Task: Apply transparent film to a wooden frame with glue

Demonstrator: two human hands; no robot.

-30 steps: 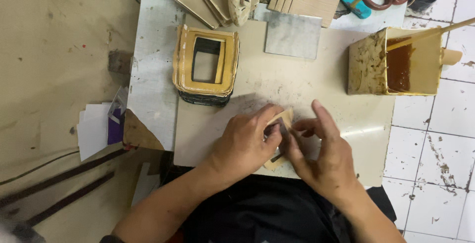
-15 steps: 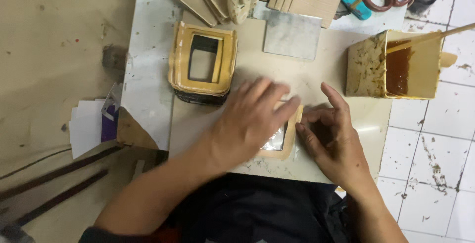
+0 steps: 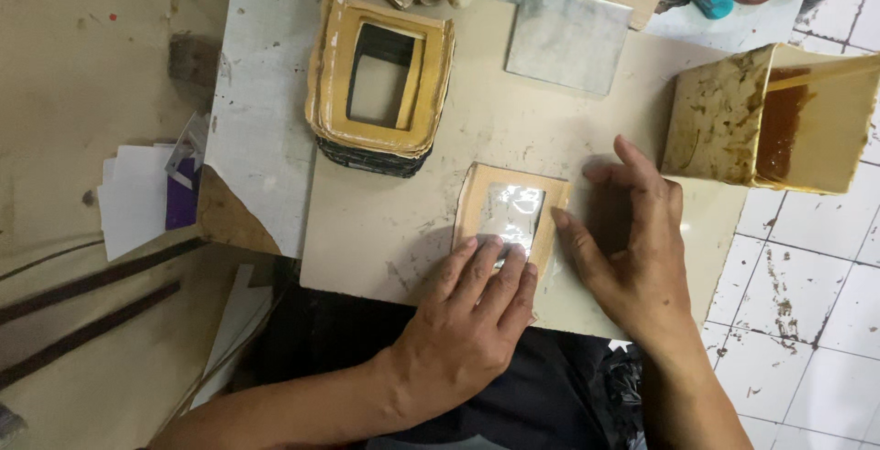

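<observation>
Head view, looking straight down on a beige surface (image 3: 403, 230) resting over a white board. Off its left edge lie loose white paper sheets (image 3: 137, 198) on the floor. Near the surface's far left corner stands a stack of yellowish cardboard frames (image 3: 380, 79) with rectangular openings. Toward the middle of the near edge lies a single small cardboard frame (image 3: 511, 216) with a shiny clear film across its window; its long axis runs from the near edge toward the far edge. The left hand (image 3: 472, 322) comes in from the near edge, fingers held close together and flat, their tips pressing the frame's near border and film. The right hand (image 3: 632, 253) lies just right of the frame, fingers spread flat on the surface, thumb touching the frame's right border. Both hands are about equally near. Behind the frame, a grey square plate (image 3: 568, 38) lies well apart. At the right edge stands a stained yellow open box (image 3: 724, 115) holding brown liquid, close beyond the right hand's fingertips. Nothing lies between the hands and the frame.
</observation>
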